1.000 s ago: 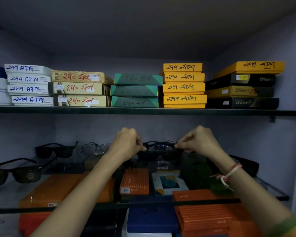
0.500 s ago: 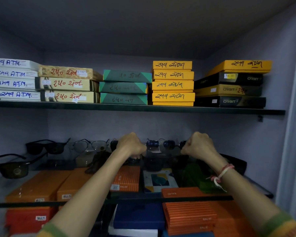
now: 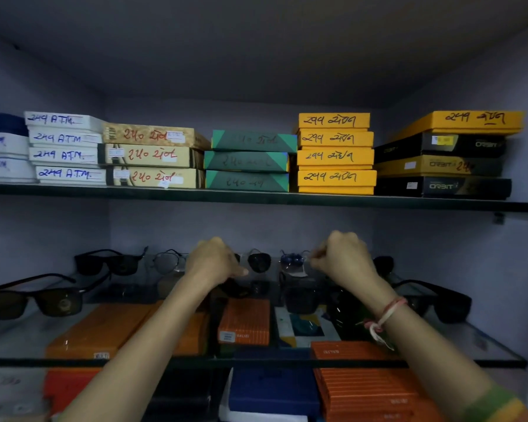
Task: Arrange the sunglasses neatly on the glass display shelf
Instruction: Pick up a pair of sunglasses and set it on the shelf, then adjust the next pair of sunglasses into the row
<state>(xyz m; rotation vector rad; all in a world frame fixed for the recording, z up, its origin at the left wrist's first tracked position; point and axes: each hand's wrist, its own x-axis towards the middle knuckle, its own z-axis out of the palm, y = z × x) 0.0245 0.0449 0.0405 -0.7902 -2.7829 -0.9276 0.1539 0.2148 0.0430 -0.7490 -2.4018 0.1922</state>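
Both hands, left hand (image 3: 215, 263) and right hand (image 3: 345, 260), pinch the ends of a round-lensed pair of sunglasses (image 3: 275, 261) at the back of the glass shelf (image 3: 485, 345), where a careless release risks knocking neighbouring frames askew.

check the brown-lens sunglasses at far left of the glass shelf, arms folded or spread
Spread. On the brown-lens sunglasses, both temple arms run back from the front.
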